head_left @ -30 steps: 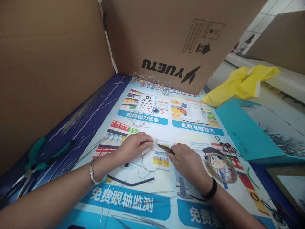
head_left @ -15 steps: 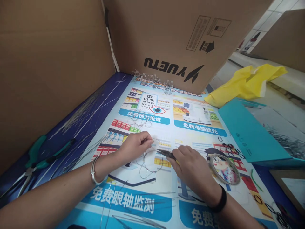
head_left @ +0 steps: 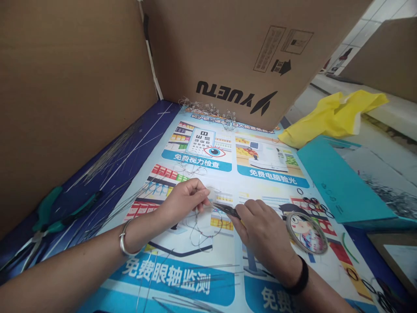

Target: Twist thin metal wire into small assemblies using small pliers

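Note:
My left hand [head_left: 190, 195] pinches a thin wire near the middle of the printed poster [head_left: 218, 180]. A wire piece bent into several loops [head_left: 208, 237] hangs below its fingertips. In my right hand [head_left: 262, 228] is a pair of needle-nose pliers [head_left: 226, 209], mostly covered by my fingers; their dark jaws point left and meet the wire beside my left fingertips. Whether the jaws grip the wire I cannot tell. Loose straight wires [head_left: 195, 278] lie on the poster nearer to me.
Green-handled pliers [head_left: 48, 224] and a bundle of wires [head_left: 107, 156] lie at left. Cardboard [head_left: 228, 48] walls the back. A roll of clear tape [head_left: 306, 232], black rings [head_left: 314, 204], a teal box [head_left: 345, 187] and a yellow bag [head_left: 332, 115] are at right.
My left hand's fingers have shifted slightly and now sit closer to the plier tips. The right hand with the pliers stays almost in place.

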Demonstrator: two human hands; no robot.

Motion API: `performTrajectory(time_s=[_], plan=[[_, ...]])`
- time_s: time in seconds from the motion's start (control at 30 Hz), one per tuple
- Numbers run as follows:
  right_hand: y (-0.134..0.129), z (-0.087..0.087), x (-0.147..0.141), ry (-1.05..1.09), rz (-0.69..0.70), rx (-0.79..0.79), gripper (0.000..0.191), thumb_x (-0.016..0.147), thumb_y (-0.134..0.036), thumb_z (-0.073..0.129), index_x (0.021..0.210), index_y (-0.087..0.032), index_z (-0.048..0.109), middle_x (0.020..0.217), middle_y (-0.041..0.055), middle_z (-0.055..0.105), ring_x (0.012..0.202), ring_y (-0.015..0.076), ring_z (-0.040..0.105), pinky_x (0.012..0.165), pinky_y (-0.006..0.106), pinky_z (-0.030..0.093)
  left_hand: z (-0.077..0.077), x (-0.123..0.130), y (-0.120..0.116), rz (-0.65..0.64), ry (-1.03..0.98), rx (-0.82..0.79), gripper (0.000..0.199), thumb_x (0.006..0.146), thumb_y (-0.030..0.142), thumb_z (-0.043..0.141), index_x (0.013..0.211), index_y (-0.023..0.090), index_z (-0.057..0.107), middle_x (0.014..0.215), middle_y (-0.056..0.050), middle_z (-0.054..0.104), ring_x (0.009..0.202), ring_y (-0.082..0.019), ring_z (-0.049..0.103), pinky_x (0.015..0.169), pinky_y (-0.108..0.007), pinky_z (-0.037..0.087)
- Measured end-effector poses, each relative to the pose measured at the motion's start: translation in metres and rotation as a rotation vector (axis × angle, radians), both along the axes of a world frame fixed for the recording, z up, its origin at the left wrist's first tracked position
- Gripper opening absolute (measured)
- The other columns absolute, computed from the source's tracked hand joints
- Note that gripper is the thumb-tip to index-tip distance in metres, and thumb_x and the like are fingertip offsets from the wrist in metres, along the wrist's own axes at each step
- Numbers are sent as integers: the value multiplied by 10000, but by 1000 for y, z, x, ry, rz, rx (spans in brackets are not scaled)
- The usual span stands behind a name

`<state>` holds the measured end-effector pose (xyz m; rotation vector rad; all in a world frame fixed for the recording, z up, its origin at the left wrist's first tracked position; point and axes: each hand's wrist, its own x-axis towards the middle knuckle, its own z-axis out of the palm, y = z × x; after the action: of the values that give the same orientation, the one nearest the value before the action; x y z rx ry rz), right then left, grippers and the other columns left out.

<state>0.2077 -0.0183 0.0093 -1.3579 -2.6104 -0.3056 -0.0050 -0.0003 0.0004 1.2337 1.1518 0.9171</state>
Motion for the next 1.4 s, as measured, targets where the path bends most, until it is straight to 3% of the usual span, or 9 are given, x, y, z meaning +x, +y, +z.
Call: performTrajectory(time_s=[0.53, 0.77, 0.97, 1.4], plan=[[1, -5, 1, -23, 20, 15, 137, 847, -294, 535, 751, -202, 570, 715, 41, 546, 696, 195, 448, 609, 310, 266, 2, 3, -4, -41, 40, -27, 206, 831, 334, 528, 715, 165, 503, 661, 12, 645, 491, -64, 535, 485, -184, 398], [1, -8, 1, -36, 9, 23, 127, 839, -299, 548, 755, -206, 567, 718, 38, 547, 696, 195, 448, 598, 310, 254, 4, 3, -3, -19, 247, 147, 104, 781, 245, 557, 708, 172, 546, 588, 46, 573, 551, -81, 512, 544, -195, 385], [1, -9, -1, -45, -1, 30, 129, 841, -302, 544, 757, -207, 568, 719, 40, 543, 700, 196, 446, 600, 309, 245, 7, 5, -5, 31, 343, 155, 112, 753, 232, 564, 663, 169, 543, 542, 45, 564, 499, -79, 460, 498, -192, 349], [0, -11, -1, -31, 7, 36, 126, 835, -292, 551, 742, -208, 563, 715, 39, 551, 700, 197, 444, 603, 309, 245, 5, 6, -5, 37, 358, 156, 106, 747, 219, 563, 653, 174, 547, 534, 49, 577, 490, -79, 452, 483, -187, 334]])
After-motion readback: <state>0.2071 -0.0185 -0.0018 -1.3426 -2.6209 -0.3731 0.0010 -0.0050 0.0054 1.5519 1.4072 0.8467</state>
